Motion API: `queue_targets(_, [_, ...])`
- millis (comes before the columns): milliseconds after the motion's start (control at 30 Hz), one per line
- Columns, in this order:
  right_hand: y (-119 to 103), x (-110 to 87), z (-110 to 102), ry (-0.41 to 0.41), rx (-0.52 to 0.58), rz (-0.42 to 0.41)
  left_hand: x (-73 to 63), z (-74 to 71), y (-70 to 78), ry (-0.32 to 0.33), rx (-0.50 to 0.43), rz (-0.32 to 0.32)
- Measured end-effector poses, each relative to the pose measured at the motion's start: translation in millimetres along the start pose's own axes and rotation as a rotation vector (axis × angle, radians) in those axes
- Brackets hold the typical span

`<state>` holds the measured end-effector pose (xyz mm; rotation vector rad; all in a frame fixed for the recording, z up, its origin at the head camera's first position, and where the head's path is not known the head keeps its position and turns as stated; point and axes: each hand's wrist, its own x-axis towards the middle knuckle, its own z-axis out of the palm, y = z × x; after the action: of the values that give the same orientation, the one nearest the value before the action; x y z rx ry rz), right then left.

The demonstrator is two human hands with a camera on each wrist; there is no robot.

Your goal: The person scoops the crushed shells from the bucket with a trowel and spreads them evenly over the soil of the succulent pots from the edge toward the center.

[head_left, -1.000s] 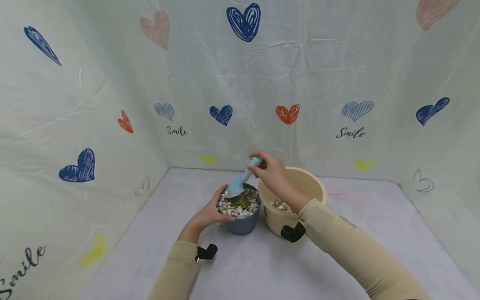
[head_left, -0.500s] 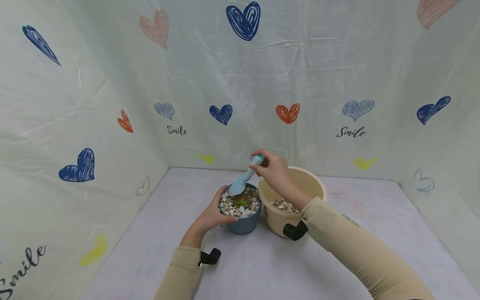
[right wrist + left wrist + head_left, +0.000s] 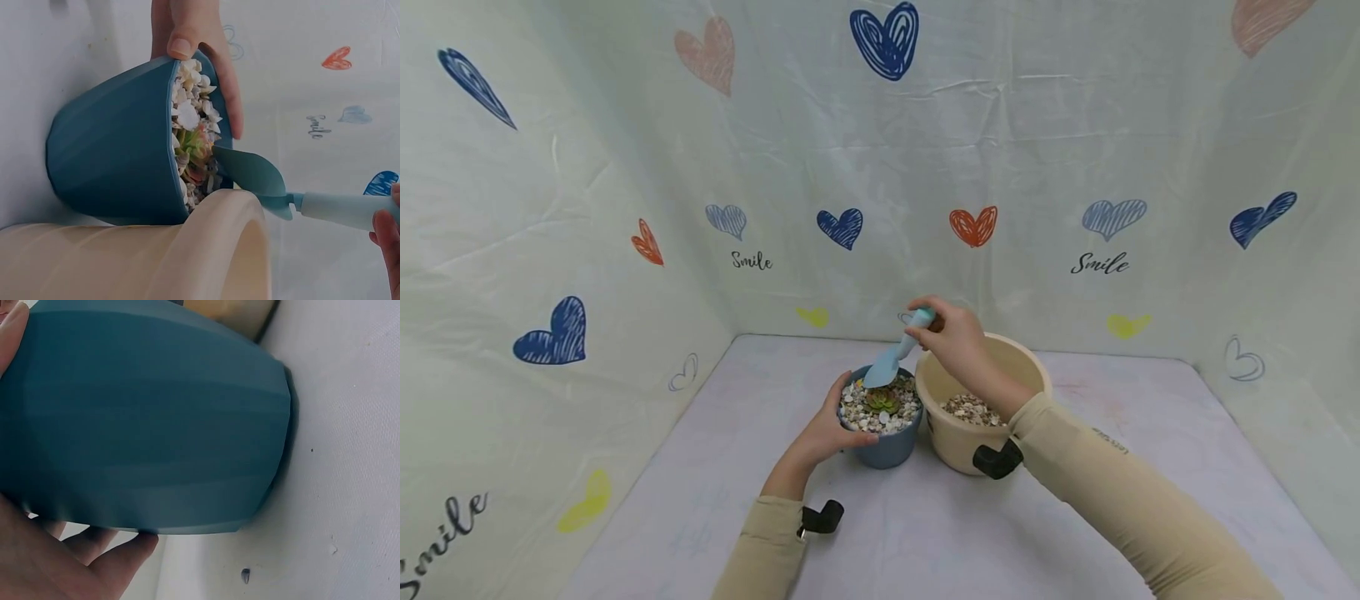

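Note:
A blue pot (image 3: 886,452) stands on the table, filled with pale pebbles around a small green and reddish succulent (image 3: 882,401). My left hand (image 3: 825,432) holds this pot from its left side, thumb near the front rim and fingers round the far side. The left wrist view shows the pot's faceted wall (image 3: 144,419) close up, with fingers against it. My right hand (image 3: 953,340) grips a light blue hand trowel (image 3: 882,369) by the handle (image 3: 344,209). In the right wrist view, the trowel's blade (image 3: 253,172) points down at the pebbles beside the succulent, behind the plant.
A larger cream pot (image 3: 951,440), with pebbles (image 3: 972,410) inside, stands against the blue pot's right side, under my right forearm. A dark fragment (image 3: 245,575) lies on the tabletop (image 3: 700,475). A heart-printed sheet (image 3: 1037,167) rises behind the table and at the sides.
My right hand and the trowel have moved right and slightly up, the blade shifting from the pot's left rim toward its back. My left hand keeps hold of the blue pot, which has shifted slightly right.

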<state>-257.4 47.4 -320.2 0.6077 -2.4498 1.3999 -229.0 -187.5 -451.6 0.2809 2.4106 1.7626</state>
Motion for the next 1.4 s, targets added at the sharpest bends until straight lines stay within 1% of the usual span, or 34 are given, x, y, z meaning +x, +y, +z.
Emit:
queue_targets(333, [4, -4.6, -11, 0.017, -0.017, -0.017, -0.5, -0.1, -0.2, -0.002, 0.024, 0.001])
queue_targets(433, [6, -6.2, -14, 0.01, -0.016, -0.007, -0.1, 0.8, -0.1, -0.002, 0.026, 0.002])
queue_targets(500, [7, -8.0, -18, 0.019, -0.021, -0.007, 0.4, 1.5, 0.3, -0.004, 0.03, 0.005])
queue_targets(567, [9, -10.2, -22, 0.034, -0.028, -0.015, -5.3, 1.6, 12.0, -0.012, 0.043, 0.008])
queue_targets(633, [10, -12.4, -27, 0.057, -0.045, -0.041, -6.2, 0.5, 15.7, -0.018, 0.063, 0.0])
queue_targets(733, [12, -15.8, -36, 0.082, -0.059, -0.074, -5.9, -1.9, 16.9, -0.028, 0.089, -0.006])
queue_targets(800, [13, -18.1, -43, 0.103, -0.058, -0.085, 0.4, -3.7, 5.8, -0.038, 0.093, -0.007])
queue_targets(833, [13, -19.2, -47, 0.11, -0.05, -0.083, 1.2, -4.6, 3.2, -0.044, 0.095, -0.003])
queue_targets(900, [15, -21.3, -56, 0.13, -0.033, -0.076, 1.3, -6.7, 2.7, -0.057, 0.103, 0.004])
queue_targets(967, [17, -23.9, -65, 0.15, -0.015, -0.065, 0.6, -8.6, 4.5, -0.067, 0.121, 0.008])
queue_targets(1067, [21, -29.1, -79, 0.182, 0.0, -0.043, -0.3, -11.1, 7.9, -0.072, 0.151, -0.004])
queue_targets(1200, [28, -38.7, -95, 0.223, -0.011, -0.033, -1.6, -14.6, 11.4, -0.072, 0.174, -0.023])
queue_targets(1300, [33, -46.5, -106, 0.245, -0.011, -0.027, -2.1, -18.2, 13.3, -0.075, 0.182, -0.025])
queue_targets(1400, [40, -53.2, -113, 0.256, -0.009, -0.014, -2.6, -22.2, 15.4, -0.093, 0.189, -0.021])
